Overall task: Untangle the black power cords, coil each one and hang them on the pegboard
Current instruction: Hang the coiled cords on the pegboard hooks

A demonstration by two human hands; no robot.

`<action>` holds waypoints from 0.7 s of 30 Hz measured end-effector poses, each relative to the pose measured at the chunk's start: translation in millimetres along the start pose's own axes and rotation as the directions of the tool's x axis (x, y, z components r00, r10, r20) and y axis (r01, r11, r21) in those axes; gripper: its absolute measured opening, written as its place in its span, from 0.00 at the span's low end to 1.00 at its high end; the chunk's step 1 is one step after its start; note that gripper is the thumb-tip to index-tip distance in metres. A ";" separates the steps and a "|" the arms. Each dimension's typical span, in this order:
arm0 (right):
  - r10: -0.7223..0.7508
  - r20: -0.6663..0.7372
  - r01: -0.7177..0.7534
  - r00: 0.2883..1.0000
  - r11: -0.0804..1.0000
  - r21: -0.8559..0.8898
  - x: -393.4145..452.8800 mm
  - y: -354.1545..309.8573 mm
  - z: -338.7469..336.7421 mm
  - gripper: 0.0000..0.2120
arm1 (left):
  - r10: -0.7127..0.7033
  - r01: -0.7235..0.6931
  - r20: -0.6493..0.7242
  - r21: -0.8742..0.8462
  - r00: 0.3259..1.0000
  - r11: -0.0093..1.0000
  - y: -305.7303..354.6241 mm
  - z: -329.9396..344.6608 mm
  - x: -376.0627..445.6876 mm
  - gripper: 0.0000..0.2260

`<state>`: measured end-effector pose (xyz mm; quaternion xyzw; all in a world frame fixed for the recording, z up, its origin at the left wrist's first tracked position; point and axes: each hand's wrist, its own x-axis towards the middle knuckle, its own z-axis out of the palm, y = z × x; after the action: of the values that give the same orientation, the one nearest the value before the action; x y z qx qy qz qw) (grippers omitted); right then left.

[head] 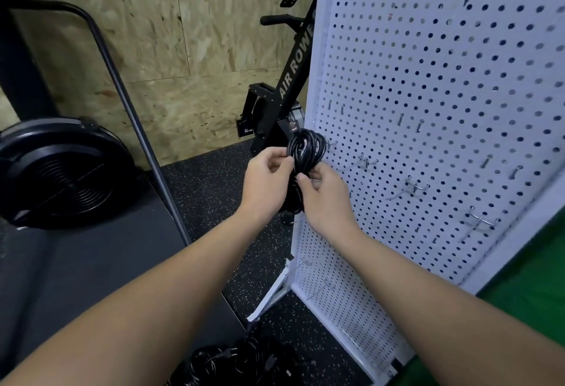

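a coiled black power cord point(305, 153) is held at the centre of the frame, just beside the left edge of the white pegboard point(428, 86). it is pinched from the left by the left hand point(266, 184), fingers curled, and gripped lower down by the right hand point(324, 202). more tangled cords point(232, 361) are seen on the speckled floor point(208, 190) at the bottom centre. a metal hook point(331, 143) is seen just right of the coil.

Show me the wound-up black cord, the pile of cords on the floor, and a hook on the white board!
coiled cord point(305, 148): head view, top loops above both hands.
cord pile point(241, 361): head view, middle of the tangle on the floor.
hook point(417, 187): head view, its metal prongs on the pegboard.
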<state>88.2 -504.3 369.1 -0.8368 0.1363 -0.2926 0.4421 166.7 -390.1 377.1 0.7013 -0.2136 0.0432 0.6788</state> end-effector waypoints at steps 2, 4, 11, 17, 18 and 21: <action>0.033 0.009 -0.033 0.999 0.999 -0.029 1.3 4.2 -1.1 0.09 | -0.030 0.029 0.020 0.025 0.999 0.999 -3.1 4.2 0.5 0.05; 0.059 0.021 -0.058 0.998 0.996 -0.066 4.4 8.9 -3.7 0.10 | -0.066 0.064 0.050 0.036 0.997 0.997 -7.6 8.8 2.7 0.05; 0.085 -0.093 -0.099 0.992 0.983 -0.157 -7.3 12.2 -13.1 0.17 | -0.076 0.066 0.121 0.088 0.990 0.994 -21.4 21.1 12.3 0.12; 0.068 0.057 -0.067 0.996 0.998 -0.015 -42.4 -2.6 -14.8 0.08 | -0.070 0.052 0.091 0.181 0.993 0.982 -17.3 5.5 -8.6 0.17; 0.053 0.088 -0.053 0.995 0.999 -0.003 -50.2 -4.4 -12.5 0.07 | -0.084 0.066 0.086 0.196 0.993 0.978 -19.6 -2.7 -18.1 0.17; 0.028 0.190 -0.032 0.981 0.999 0.019 -76.8 1.9 5.4 0.06 | -0.128 0.096 0.140 0.217 0.982 0.971 -36.6 -38.1 -56.0 0.12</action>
<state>30.8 -464.5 336.8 -0.8538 0.1029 -0.2064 0.4667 137.9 -340.0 326.2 0.7810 -0.2192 -0.0268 0.5842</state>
